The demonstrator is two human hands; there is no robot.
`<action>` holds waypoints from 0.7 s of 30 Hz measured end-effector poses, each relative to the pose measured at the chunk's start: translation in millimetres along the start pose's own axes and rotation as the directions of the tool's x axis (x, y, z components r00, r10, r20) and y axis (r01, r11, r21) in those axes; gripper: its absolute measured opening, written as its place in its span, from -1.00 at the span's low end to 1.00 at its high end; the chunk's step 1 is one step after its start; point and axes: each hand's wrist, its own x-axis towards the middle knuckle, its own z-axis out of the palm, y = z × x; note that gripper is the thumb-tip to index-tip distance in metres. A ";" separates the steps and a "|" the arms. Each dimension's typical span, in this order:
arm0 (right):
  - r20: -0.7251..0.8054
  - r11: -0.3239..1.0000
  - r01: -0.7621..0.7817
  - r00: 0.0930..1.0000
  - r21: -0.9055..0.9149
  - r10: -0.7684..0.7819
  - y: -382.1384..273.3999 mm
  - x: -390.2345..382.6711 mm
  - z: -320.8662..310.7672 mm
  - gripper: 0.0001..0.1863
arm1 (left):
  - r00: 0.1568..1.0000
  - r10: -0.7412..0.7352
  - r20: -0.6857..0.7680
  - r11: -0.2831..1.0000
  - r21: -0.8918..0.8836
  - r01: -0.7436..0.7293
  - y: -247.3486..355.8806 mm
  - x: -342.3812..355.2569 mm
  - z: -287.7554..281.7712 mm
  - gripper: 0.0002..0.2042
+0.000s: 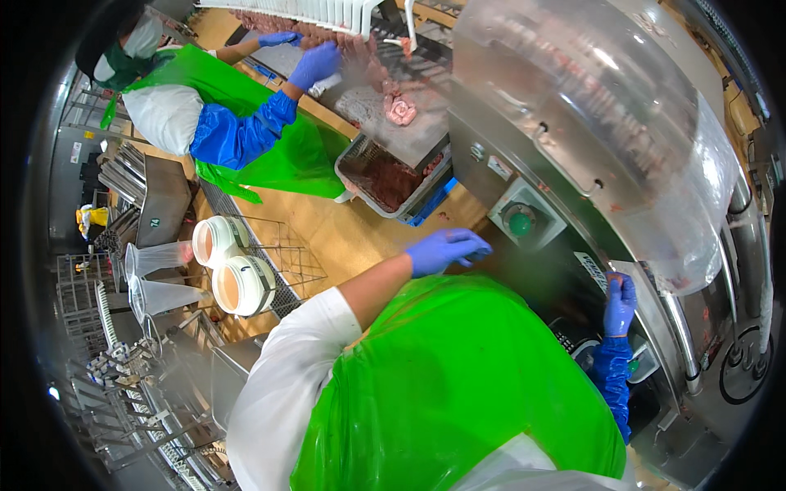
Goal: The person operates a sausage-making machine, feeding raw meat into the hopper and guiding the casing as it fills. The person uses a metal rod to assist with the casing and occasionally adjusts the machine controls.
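My left hand (pixel 446 251), in a purple glove, hangs in front of my green apron (pixel 442 368) with fingers apart and slightly bent, holding nothing; a green round button (pixel 519 225) on the steel machine is above and right of it. My right hand (pixel 619 301), gloved over a blue sleeve, has its fingers curled at the machine's metal edge, beside a clear plastic cover (pixel 573 98); what they grip is unclear. Beyond my left hand, a grey bin (pixel 352 168) holds reddish meat, below a steel surface (pixel 368 106) with pink meat (pixel 400 110) on it.
A co-worker (pixel 213 127) in a green apron reaches over the meat line at upper left. At left are white tubs (pixel 241 285), clear funnel-like containers (pixel 155 296), a steel cart (pixel 164 204) and wire racks (pixel 78 295). The machine's body fills the right side.
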 end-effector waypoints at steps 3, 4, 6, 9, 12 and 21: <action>0.207 0.961 0.264 0.939 0.080 -0.276 -103.0 -18.9 80.0 -0.82 | 0.986 -0.044 0.163 0.944 -0.315 0.094 -16.2 22.5 8.3 -0.49; 0.326 0.946 0.308 0.888 0.106 -0.325 -131.9 -19.5 109.6 -0.74 | 0.979 -0.011 0.204 0.879 -0.465 0.107 -18.3 23.9 1.6 -0.48; 0.530 0.860 0.509 0.719 0.040 -0.450 -182.4 -12.5 180.1 -0.58 | 0.965 0.069 0.254 0.671 -0.728 0.144 -18.2 26.6 -17.6 -0.46; 0.614 0.720 0.694 0.566 0.004 -0.550 -211.5 3.6 247.2 -0.46 | 0.992 0.120 0.046 0.566 -0.824 -0.030 -31.6 20.0 -74.4 -0.51; 0.610 0.759 0.651 0.604 -0.008 -0.513 -214.8 10.3 249.9 -0.44 | 0.961 0.159 -0.225 0.624 -0.732 -0.274 -68.0 16.8 -163.4 -0.55; 0.126 0.950 0.179 0.981 -0.256 -0.151 -99.0 -37.4 128.6 -0.52 | 0.839 0.308 -0.449 0.929 0.330 -0.165 -83.1 47.9 -265.9 -0.62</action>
